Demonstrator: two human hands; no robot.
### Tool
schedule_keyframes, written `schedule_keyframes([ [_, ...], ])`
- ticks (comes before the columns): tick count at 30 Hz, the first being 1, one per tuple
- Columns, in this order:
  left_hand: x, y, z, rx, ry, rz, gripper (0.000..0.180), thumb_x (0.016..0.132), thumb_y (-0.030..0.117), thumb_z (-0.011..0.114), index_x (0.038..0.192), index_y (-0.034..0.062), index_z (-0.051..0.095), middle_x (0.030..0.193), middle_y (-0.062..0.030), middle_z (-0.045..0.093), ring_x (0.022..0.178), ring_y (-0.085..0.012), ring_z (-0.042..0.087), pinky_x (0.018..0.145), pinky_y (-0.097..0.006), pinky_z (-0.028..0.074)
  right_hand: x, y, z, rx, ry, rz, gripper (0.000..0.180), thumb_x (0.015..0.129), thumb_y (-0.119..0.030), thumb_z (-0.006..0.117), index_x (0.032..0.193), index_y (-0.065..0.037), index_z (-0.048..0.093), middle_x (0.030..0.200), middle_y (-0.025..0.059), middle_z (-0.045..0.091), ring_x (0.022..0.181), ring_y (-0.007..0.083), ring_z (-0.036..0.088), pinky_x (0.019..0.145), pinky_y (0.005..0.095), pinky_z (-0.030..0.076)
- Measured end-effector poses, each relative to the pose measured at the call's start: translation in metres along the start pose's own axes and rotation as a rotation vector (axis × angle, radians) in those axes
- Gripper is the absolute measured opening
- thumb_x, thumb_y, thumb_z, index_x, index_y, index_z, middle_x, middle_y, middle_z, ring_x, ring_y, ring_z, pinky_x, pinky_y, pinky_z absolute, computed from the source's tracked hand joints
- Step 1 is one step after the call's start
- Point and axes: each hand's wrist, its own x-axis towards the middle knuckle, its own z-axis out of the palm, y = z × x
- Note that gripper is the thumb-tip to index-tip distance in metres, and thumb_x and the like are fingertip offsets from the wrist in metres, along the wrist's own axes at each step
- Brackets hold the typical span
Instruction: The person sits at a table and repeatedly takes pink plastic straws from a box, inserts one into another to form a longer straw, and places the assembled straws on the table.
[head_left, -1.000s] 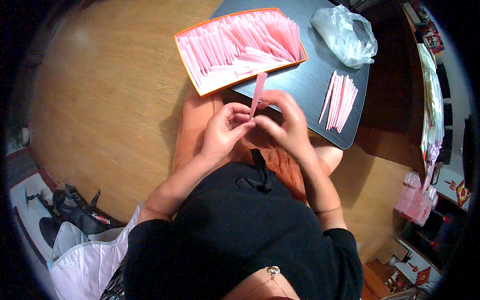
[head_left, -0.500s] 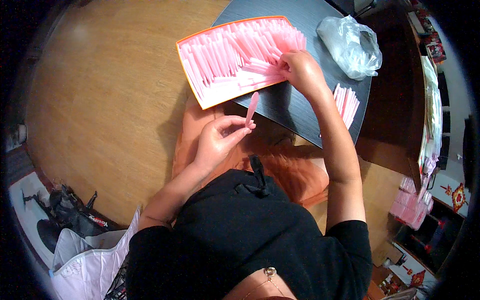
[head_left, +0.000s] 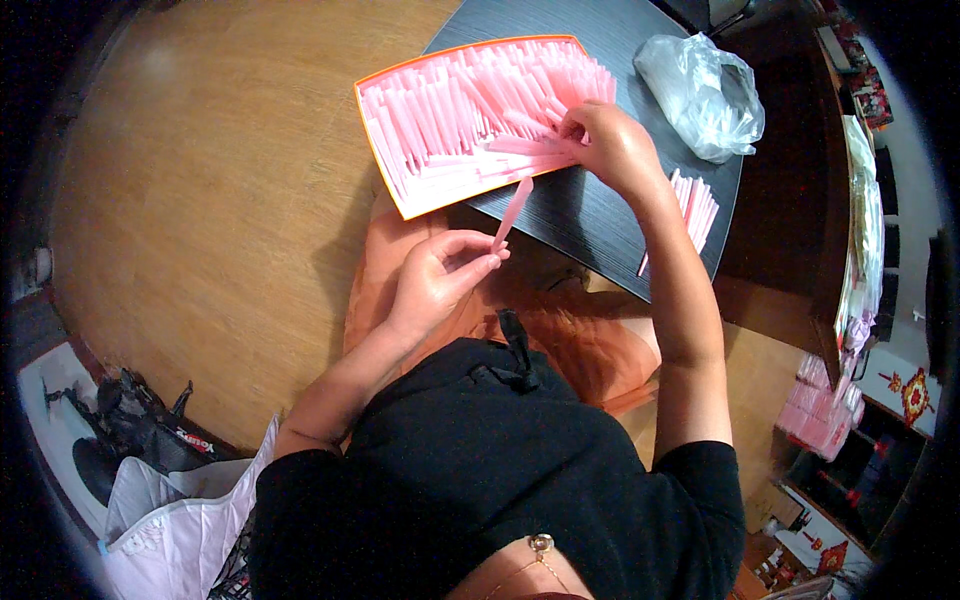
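Thumb and fingertips of the left hand (head_left: 435,278) are pressed together on a single pink strip (head_left: 513,212), which is pinched by its near end. The left forearm is angled in from the lower left, elbow bent, and the hand is held above the orange garment (head_left: 378,285). The right arm is stretched forward, and the right hand (head_left: 612,148) is placed at the right end of the orange-rimmed box (head_left: 470,198). Its fingers are curled in among the pink strips (head_left: 440,115); whether anything is gripped between them cannot be told.

The held strip is tilted, its long axis slanted away from the body and a little to the right, with its free end seen near the front rim of the box. Inside, most strips are packed in rows and pointed roughly away from the body, while several near the front are laid crosswise.

One strip is held and one box is seen, filled too densely for its strips to be counted. One clear plastic bag (head_left: 695,100) is set on the one dark table (head_left: 590,220), where one group of thin pink sticks (head_left: 697,208) is partly covered by the right forearm, so its number cannot be told.
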Motion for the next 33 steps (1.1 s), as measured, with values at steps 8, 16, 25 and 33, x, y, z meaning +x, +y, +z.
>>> schedule_keyframes([
  [8, 0.000, -0.002, -0.002, 0.116, -0.019, 0.002, 0.018, 0.091, 0.002, 0.063, 0.107, -0.0053, 0.063, 0.103, -0.0103, 0.068, 0.097, -0.0150, 0.065, 0.089, -0.027, 0.051, -0.034, -0.039, -0.024, 1.444, -0.005, 0.182, 0.017, 0.087, -0.014, 0.072, 0.095, -0.001, 0.065, 0.088, 0.0004, 0.064, 0.075, 0.0072, 0.056, 0.067, 0.0217, 0.045],
  [16, 0.000, 0.001, 0.002, 0.167, -0.014, 0.034, 0.017, 0.091, 0.003, 0.063, 0.106, -0.0054, 0.064, 0.101, -0.0103, 0.068, 0.094, -0.0150, 0.066, 0.085, -0.026, 0.052, -0.049, -0.057, -0.025, 1.428, -0.015, 0.134, 0.017, 0.086, -0.013, 0.073, 0.097, -0.003, 0.065, 0.094, 0.0032, 0.066, 0.083, 0.0097, 0.058, 0.073, 0.0232, 0.045],
  [25, 0.000, -0.007, 0.002, 0.114, 0.003, 0.012, 0.017, 0.091, 0.004, 0.064, 0.106, -0.0047, 0.065, 0.100, -0.0098, 0.069, 0.094, -0.0147, 0.066, 0.084, -0.026, 0.052, -0.055, -0.063, -0.027, 1.301, -0.040, 0.132, 0.018, 0.085, -0.009, 0.072, 0.099, -0.001, 0.065, 0.099, 0.0049, 0.067, 0.096, 0.0140, 0.062, 0.092, 0.0296, 0.047],
  [33, 0.002, -0.012, -0.003, 0.083, 0.016, 0.005, 0.019, 0.090, 0.002, 0.065, 0.108, -0.0052, 0.063, 0.102, -0.0100, 0.068, 0.095, -0.0143, 0.065, 0.087, -0.026, 0.052, -0.037, -0.025, -0.024, 0.663, 0.102, 0.183, 0.015, 0.087, -0.010, 0.067, 0.099, -0.003, 0.070, 0.094, 0.0048, 0.070, 0.087, 0.0155, 0.063, 0.078, 0.0309, 0.050],
])
